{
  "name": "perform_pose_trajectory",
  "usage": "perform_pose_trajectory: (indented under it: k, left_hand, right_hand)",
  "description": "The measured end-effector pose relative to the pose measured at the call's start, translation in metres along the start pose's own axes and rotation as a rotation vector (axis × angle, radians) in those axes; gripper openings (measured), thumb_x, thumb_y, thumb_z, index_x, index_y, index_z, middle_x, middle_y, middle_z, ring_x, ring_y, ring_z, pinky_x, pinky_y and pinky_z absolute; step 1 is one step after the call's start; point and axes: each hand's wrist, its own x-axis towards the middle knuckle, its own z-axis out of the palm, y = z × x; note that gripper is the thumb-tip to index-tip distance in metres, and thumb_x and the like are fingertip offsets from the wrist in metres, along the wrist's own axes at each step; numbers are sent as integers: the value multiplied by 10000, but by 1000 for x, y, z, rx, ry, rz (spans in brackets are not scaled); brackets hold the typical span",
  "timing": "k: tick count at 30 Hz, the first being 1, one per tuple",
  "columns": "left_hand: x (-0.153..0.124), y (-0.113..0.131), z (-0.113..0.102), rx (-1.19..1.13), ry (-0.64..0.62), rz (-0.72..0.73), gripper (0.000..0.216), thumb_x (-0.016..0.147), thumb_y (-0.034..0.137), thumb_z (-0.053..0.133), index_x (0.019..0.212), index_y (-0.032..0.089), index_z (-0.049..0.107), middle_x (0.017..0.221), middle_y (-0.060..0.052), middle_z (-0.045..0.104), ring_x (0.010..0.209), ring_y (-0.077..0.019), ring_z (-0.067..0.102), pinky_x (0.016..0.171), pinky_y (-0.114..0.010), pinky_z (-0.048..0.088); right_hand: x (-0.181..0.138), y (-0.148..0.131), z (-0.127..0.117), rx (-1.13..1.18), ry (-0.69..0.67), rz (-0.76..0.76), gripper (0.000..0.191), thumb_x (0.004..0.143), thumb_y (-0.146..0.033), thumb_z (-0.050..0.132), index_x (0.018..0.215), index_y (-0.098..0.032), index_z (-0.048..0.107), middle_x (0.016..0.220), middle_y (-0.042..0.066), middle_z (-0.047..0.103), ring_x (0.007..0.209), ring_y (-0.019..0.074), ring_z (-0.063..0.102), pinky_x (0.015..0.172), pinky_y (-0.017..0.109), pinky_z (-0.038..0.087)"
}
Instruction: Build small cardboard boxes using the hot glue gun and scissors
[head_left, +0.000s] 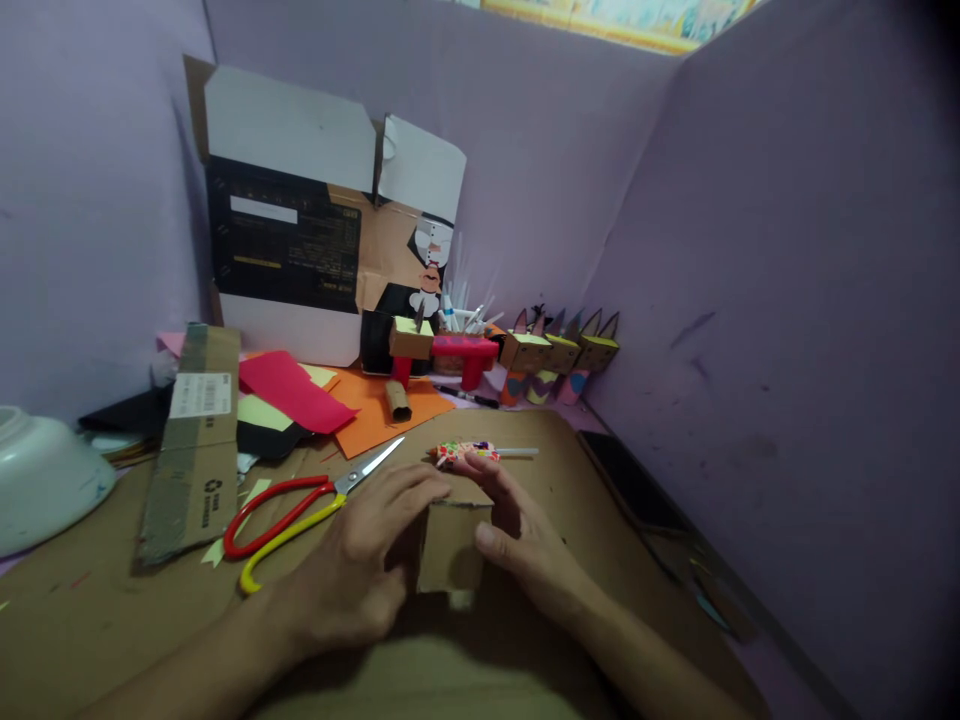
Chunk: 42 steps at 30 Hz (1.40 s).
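Between my two hands is a small brown cardboard box (452, 550), held low over the cardboard-covered table. My left hand (371, 550) grips its left side, with the fingers reaching over the top edge. On the other side my right hand (525, 540) has its thumb on the near face, and its fingers curve behind the right edge. Just beyond the box lies a flower-patterned hot glue gun (466, 453) with a pale glue stick (519, 453) poking out to the right. Scissors (330, 490) with red and yellow handles rest left of my left hand, blades parted slightly.
A cardboard strip (196, 440), coloured paper (296, 390) and a white bowl (49, 480) occupy the left. An unfolded carton (289, 235) leans on the back wall. Several eared cardboard figures (561, 355) stand behind. A dark flat device (630, 480) lies along the right wall.
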Motion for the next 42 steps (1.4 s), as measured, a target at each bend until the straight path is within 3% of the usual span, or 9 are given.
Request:
perform_pose_trajectory:
  k: [3, 7, 11, 18, 25, 28, 36, 39, 42]
  left_hand:
    - [-3, -2, 0, 66, -45, 92, 715, 753, -17, 413, 1377, 302, 269, 1424, -100, 358, 1337, -256, 322, 1072, -457, 339]
    - [-6, -10, -3, 58, -72, -142, 843, 726, -35, 390, 1454, 289, 113, 1528, -80, 192, 1402, -262, 174, 1121, -506, 243]
    - [-8, -17, -7, -192, 23, -396, 764, 702, 21, 424, 1415, 255, 278, 1478, -63, 337, 1365, -269, 278, 1125, -517, 224]
    - [3, -4, 0, -725, -31, -520, 622, 799, 399, 594, 1352, 238, 360, 1358, -99, 488, 1172, -291, 525, 966, -433, 463]
    - [6, 4, 7, -678, -48, -629, 601, 858, 496, 510, 1358, 197, 363, 1440, -97, 413, 1286, -280, 426, 1052, -409, 393]
    - [5, 7, 7, -683, -42, -615, 620, 844, 493, 527, 1371, 209, 363, 1468, -75, 384, 1332, -278, 366, 1087, -411, 349]
    - [4, 10, 14, -732, 24, -621, 629, 705, 296, 673, 1282, 178, 450, 1340, -104, 530, 1165, -297, 548, 955, -394, 478]
    - [7, 8, 9, -830, 116, -721, 587, 645, 231, 709, 1201, 174, 529, 1242, -90, 610, 1159, -301, 548, 922, -353, 488]
    - [13, 3, -2, -952, 300, -897, 565, 612, 190, 695, 1160, 179, 561, 1113, -73, 675, 1079, -304, 595, 774, -315, 528]
  right_hand:
    - [0, -2, 0, -61, 7, -7, 702, 604, -472, 793, 1216, -281, 505, 1378, 92, 476, 1295, 296, 412, 968, 443, 439]
    - [2, -4, 0, -117, 150, -55, 773, 548, -314, 840, 1227, -270, 474, 1308, 99, 551, 1207, 285, 519, 993, 444, 425]
    - [3, -5, 1, -198, 189, -80, 687, 568, -199, 800, 1186, -257, 505, 1232, 87, 616, 1132, 273, 587, 959, 435, 467]
    - [-2, 8, -1, -447, 163, -139, 872, 599, -186, 796, 1359, -251, 372, 1321, 108, 537, 1179, 275, 534, 994, 451, 421]
    - [-3, 0, 5, -886, 132, -480, 705, 586, -172, 731, 1254, -194, 507, 1174, 119, 577, 1077, 273, 519, 944, 408, 425]
    - [-5, -4, 9, -967, 126, -502, 717, 570, -163, 676, 1265, -172, 500, 1128, 118, 561, 1028, 271, 504, 895, 409, 439]
    - [-6, -10, 17, -1311, 37, -570, 651, 662, -194, 639, 1289, -117, 482, 1110, 170, 618, 988, 321, 520, 856, 517, 383]
    - [-6, -15, 12, -1247, 23, -597, 826, 678, -393, 721, 1370, -119, 361, 1198, 182, 568, 1093, 345, 486, 996, 588, 269]
    - [-7, -17, -3, -1003, 188, -571, 886, 697, -575, 666, 1393, -155, 313, 1286, 182, 489, 1208, 348, 422, 1027, 555, 285]
